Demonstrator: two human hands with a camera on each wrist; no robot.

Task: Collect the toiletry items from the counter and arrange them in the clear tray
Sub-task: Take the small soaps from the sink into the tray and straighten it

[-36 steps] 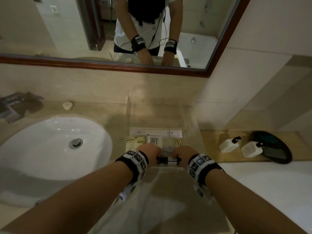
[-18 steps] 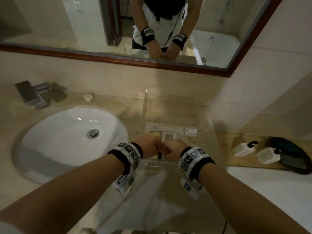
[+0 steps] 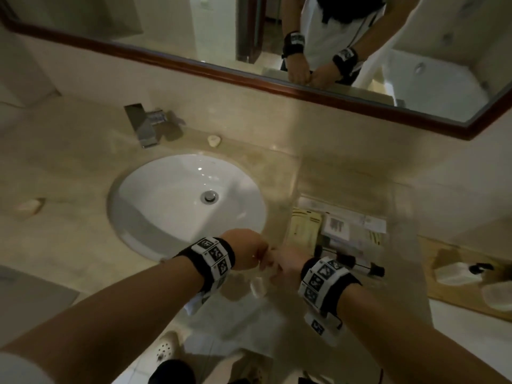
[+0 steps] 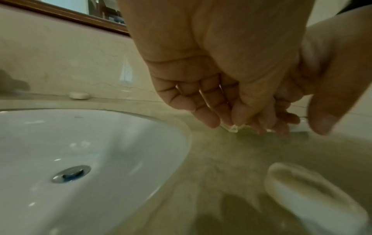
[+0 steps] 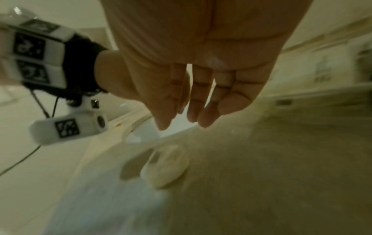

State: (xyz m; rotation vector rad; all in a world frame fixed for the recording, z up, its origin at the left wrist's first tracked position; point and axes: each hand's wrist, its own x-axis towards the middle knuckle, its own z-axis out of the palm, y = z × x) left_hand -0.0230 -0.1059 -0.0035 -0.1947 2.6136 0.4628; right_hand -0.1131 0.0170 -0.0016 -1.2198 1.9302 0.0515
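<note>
The clear tray [image 3: 406, 239] stands on the counter right of the sink, holding flat packets [image 3: 336, 225] and a black-handled item [image 3: 357, 266] near its front. My left hand [image 3: 263, 259] and right hand [image 3: 277, 268] meet and touch just left of the tray, above a small white oval piece [image 3: 257, 286] lying on the counter. From the left wrist, the left hand [image 4: 227, 117] hangs loosely curled over a pale crumpled scrap [image 4: 233, 128]; whether it holds it is unclear. The right hand [image 5: 181, 117] hangs with relaxed fingers above the oval piece [image 5: 165, 168].
The white sink [image 3: 166, 189] fills the counter's left half, with the faucet [image 3: 144, 126] behind it. A small soap [image 3: 214, 140] lies by the back wall and a pale bar [image 3: 29, 207] at far left. A pump bottle [image 3: 457, 273] sits on a wooden board at right.
Both hands left the black-handled item in the tray, came together, and moved left out of the tray to the counter beside the sink. The head view swung left.
</note>
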